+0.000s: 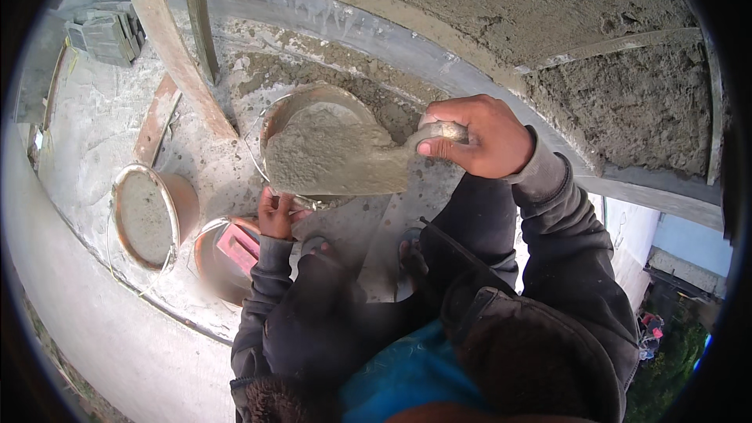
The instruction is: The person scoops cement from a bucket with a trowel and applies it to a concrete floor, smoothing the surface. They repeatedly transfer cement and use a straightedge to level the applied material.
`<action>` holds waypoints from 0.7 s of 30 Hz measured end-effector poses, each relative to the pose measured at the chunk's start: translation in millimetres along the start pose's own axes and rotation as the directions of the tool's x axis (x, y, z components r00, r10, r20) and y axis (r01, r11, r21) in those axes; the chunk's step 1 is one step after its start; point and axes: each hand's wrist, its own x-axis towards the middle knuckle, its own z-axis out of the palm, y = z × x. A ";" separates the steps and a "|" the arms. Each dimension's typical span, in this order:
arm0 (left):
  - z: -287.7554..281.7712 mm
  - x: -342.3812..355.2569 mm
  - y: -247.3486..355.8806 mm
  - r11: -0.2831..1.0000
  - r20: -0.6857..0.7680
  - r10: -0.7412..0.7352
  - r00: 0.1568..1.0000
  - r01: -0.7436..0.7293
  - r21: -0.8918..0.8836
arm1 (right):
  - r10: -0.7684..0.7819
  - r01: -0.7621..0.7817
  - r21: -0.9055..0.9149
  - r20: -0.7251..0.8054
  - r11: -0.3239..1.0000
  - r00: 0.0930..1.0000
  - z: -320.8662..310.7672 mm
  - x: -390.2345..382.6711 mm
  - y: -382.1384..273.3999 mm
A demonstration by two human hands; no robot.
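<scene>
My right hand (470, 137) is closed round the handle of a trowel (380, 176), whose wide blade lies level over a round bucket (286, 110), heaped on the left with wet grey mortar (301, 153). Below the blade, my left hand (278, 215) grips the near side of that bucket, fingers curled at its rim; the trowel partly hides the bucket's inside. Just lower left, a second bucket (211, 266) has a pink rectangular float (239, 247) in it. Farther left stands a bucket of grey watery mix (145, 215).
A curved ledge (352, 19) runs across the top, below a rough mortar surface (627, 110) with thin strips. Planks (164, 39) lean at the upper left beside stacked grey tiles (106, 35). My feet (407, 258) are on the dusty floor (86, 133), with a low white edge (63, 251) at left.
</scene>
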 end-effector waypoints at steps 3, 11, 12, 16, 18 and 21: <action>-1.0 3.9 1.6 0.998 0.040 -0.028 0.999 0.025 0.058 | 0.002 -0.092 0.403 0.217 0.911 0.976 -20.5 26.1 58.6; -1.5 12.1 13.3 0.993 0.073 -0.036 0.997 0.027 0.112 | 0.183 -0.199 0.010 -0.429 0.980 0.885 -136.0 -2.3 41.7; 1.5 12.4 13.3 0.990 0.101 -0.028 0.994 0.013 0.143 | 0.162 -0.215 -0.105 -0.377 0.971 0.912 -129.7 -5.5 34.6; 30.7 19.8 25.6 0.983 0.220 0.074 0.973 -0.109 0.150 | 0.327 -0.318 -0.254 -0.005 0.914 0.945 13.6 0.9 56.9; 48.1 16.9 37.3 0.963 0.252 0.084 0.964 -0.143 0.227 | 0.357 -0.320 -0.194 0.206 0.927 0.911 80.6 3.4 70.1; 44.4 9.3 35.0 0.955 0.272 0.045 0.961 -0.122 0.270 | 0.353 -0.305 -0.249 0.178 0.919 0.919 153.1 21.3 81.1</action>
